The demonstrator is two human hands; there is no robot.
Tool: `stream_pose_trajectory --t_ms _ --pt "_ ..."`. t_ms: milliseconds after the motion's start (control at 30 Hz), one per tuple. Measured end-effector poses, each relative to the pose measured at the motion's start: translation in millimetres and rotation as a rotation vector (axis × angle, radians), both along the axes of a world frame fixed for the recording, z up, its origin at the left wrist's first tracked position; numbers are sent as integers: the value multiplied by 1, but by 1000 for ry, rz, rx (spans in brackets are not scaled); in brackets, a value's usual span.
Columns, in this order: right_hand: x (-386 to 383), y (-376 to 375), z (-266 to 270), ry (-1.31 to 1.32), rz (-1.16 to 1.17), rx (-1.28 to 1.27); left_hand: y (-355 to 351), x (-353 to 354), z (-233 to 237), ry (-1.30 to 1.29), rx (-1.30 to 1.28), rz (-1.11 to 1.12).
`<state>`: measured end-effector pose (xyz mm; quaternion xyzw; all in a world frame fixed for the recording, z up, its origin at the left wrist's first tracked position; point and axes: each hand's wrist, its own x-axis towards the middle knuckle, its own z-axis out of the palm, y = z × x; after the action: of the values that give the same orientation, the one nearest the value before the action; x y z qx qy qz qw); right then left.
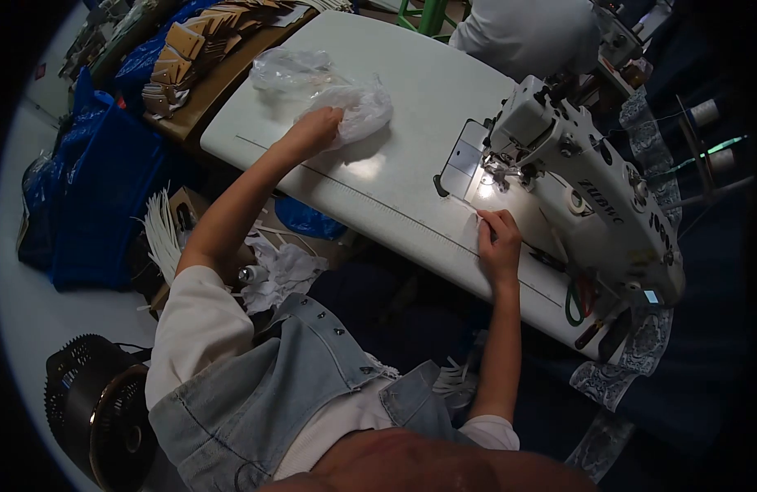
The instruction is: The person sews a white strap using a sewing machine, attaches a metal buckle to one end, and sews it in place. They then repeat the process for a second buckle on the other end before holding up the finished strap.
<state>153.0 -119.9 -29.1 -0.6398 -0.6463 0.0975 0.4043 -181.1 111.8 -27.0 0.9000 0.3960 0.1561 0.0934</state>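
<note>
Left grip [319, 127] is resting at a clear plastic bag [367, 111]; right grip [500, 239] is pinching a thin white strip [462, 204].

The right thumb and fingertips are meeting at the strip's near end, just in front of the lit needle area, with the wrist nearly straight and the forearm lying across the bench [411, 70] edge; the left fingers are curling into the bag's folds, so whether they are clamping on it I cannot tell, while that arm is angling out from a bent elbow. Beyond the hands, a second plastic bag [290, 70] is lying past the first, and a white sewing machine [600, 193] is standing on the bench's right side.
</note>
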Motion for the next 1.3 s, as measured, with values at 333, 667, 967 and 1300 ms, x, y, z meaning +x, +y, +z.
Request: stream_pose_trajectory --t_ms 333,667,967,1300 --pt "-18 10 26 193 52 212 -65 55 60 -791 -940 -129" --pt "-18 19 23 781 161 -263 -104 143 28 -679 -1250 -284" --pt "62 57 31 176 289 -576 -73 186 3 -240 -137 -579" --pt "57 52 8 408 301 -383 -71 187 -6 -259 57 -750"
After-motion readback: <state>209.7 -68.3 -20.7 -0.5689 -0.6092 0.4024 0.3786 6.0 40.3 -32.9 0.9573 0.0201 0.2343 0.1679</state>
